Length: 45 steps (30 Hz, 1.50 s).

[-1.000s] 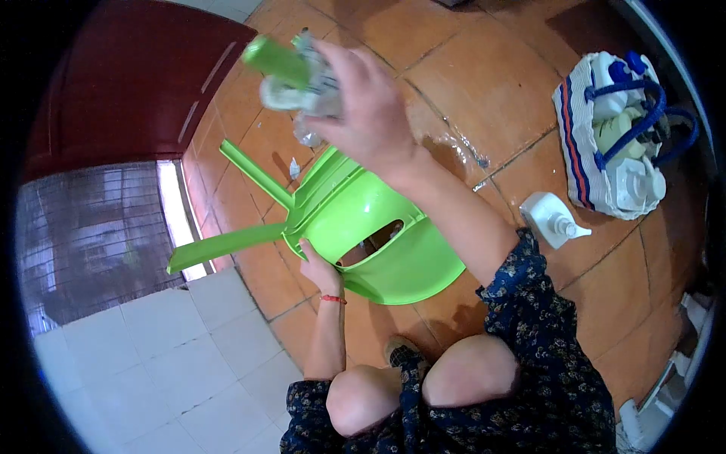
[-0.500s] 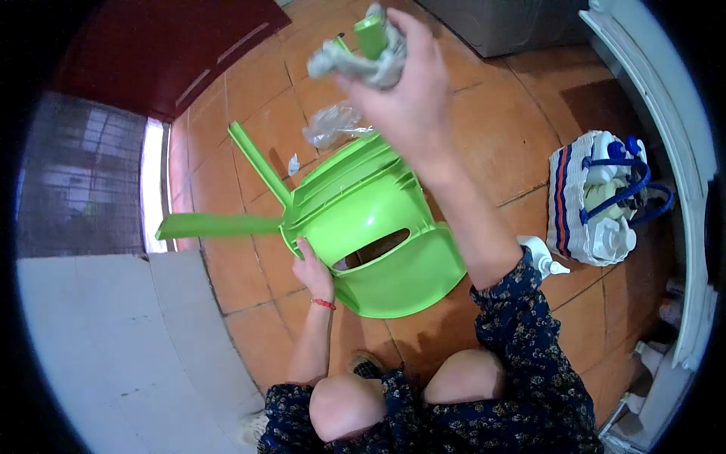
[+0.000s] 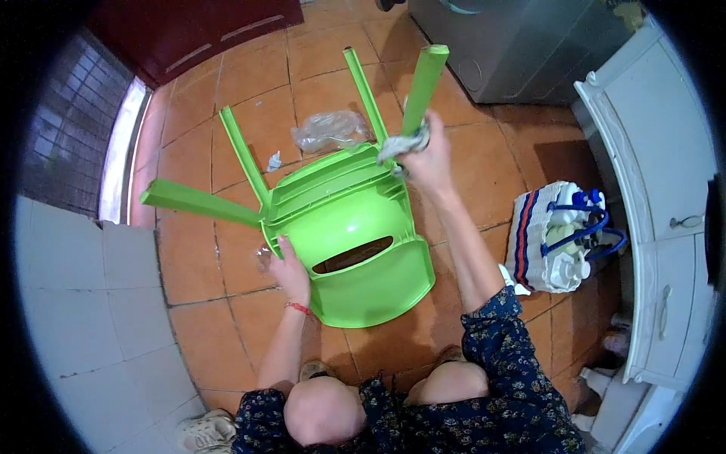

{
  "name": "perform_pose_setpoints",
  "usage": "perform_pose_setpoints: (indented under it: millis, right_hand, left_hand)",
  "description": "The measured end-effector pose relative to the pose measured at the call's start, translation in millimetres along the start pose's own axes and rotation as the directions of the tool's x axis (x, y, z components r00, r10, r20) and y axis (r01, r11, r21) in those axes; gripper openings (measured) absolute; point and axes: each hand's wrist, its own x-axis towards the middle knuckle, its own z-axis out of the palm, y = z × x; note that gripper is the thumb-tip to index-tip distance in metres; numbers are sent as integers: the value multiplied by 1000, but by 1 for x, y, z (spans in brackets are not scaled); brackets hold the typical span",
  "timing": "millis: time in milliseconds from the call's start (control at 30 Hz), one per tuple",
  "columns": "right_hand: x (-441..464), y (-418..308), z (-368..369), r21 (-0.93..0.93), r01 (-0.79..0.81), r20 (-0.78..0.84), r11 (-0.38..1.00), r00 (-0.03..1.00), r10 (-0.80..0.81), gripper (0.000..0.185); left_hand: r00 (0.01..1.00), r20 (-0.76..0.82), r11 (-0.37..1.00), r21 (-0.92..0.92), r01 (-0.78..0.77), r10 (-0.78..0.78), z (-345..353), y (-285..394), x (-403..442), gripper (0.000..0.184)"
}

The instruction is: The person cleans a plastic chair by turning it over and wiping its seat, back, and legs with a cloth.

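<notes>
A green plastic chair (image 3: 340, 219) lies tipped over on the tiled floor, its legs pointing up and away from me. My left hand (image 3: 291, 274) grips the chair's left side near the base of a leg, thumb on top. My right hand (image 3: 428, 163) is closed around a grey-white cloth (image 3: 404, 146), pressed against the lower part of the right front leg (image 3: 423, 87). The cloth wraps partly round that leg. An oval slot shows in the chair's back.
Behind the chair lie a clear plastic bag (image 3: 330, 130) and a small white scrap (image 3: 274, 161). At the right are a striped basket of bottles (image 3: 532, 238) and a white cabinet (image 3: 656, 250). A grey appliance (image 3: 507, 53) stands at the back, a shoe (image 3: 206, 431) at lower left.
My right hand has moved down along the chair leg with the cloth, from near its top end to near its base. My left hand keeps its hold. The view has shifted, showing more cabinet.
</notes>
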Motion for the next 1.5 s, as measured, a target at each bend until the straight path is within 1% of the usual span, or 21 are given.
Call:
perform_pose_setpoints:
  millis: [133,233,333,367,500,633,700,767,800,833,867,933,1033,1067,1133,1200,1267,1300,1400,1467,1500]
  right_hand:
    - [52,-76,-8,187,190,-73,964,981,-179,53]
    - [55,-57,3,240,256,-136,936,964,-229,45]
    - [44,-15,6,114,306,-274,945,924,-266,40]
    - [29,-5,7,317,128,-197,940,978,-67,37]
    - [-9,60,8,-125,-121,-72,985,991,112,38]
    - [-8,13,-6,-489,-274,3,828,949,316,44]
    - [-3,22,-30,-435,-57,17,899,997,71,61]
    - [9,-51,-38,-454,261,28,852,960,-279,72]
    - [19,-72,-46,-532,386,111,754,914,-390,78]
    - [32,-92,-48,-577,588,181,567,769,-613,80]
    - [40,-122,-46,-689,675,380,263,646,-662,80]
    - [58,-145,-43,-624,734,775,-269,535,-337,61]
    - [82,-80,-41,-264,792,957,-550,288,-43,44]
    - [84,-67,-30,-155,776,919,-612,340,198,39]
    - [77,-47,-5,14,803,734,-596,396,552,30]
    - [70,-37,12,-3,898,619,-440,347,704,22]
    - [67,39,8,-182,915,688,-360,380,618,12]
    - [59,61,-7,-229,923,823,-310,354,445,8]
    - [53,60,-13,-227,951,861,-208,296,413,11]
    - [57,47,-9,-288,940,732,-186,341,590,10]
    - [51,17,-10,103,917,755,-386,181,631,10]
  left_hand:
    - [974,138,984,36,177,-180,-8,23,-4,43]
    - [982,119,982,-106,158,-145,-1,28,-13,41]
    - [977,138,948,-252,196,-165,3,27,-26,37]
    - [965,169,909,-335,247,-200,7,23,-31,36]
    - [930,274,795,-492,355,-246,17,16,-46,33]
    - [938,289,822,-474,315,-192,15,21,-46,33]
    - [951,268,811,-515,277,-154,18,23,-48,33]
    - [959,244,856,-457,243,-142,22,13,-47,32]
    - [962,237,878,-420,228,-136,23,9,-48,31]
    - [963,235,870,-439,223,-129,24,10,-48,31]
    - [965,233,864,-453,219,-122,23,13,-48,31]
    - [968,223,869,-448,208,-117,20,18,-46,30]
    - [971,203,885,-419,201,-125,19,21,-48,32]
    - [974,196,888,-419,188,-114,20,21,-48,32]
    - [976,197,896,-410,171,-97,19,22,-48,32]
    - [967,226,887,-413,206,-119,16,25,-50,31]
    - [973,203,900,-395,181,-107,16,27,-47,31]
    - [981,176,918,-368,146,-86,16,29,-46,30]
    - [988,138,935,-338,107,-63,22,25,-46,31]
    - [983,152,956,-259,141,-103,20,24,-42,32]
    - [975,166,969,-170,178,-150,17,24,-42,33]
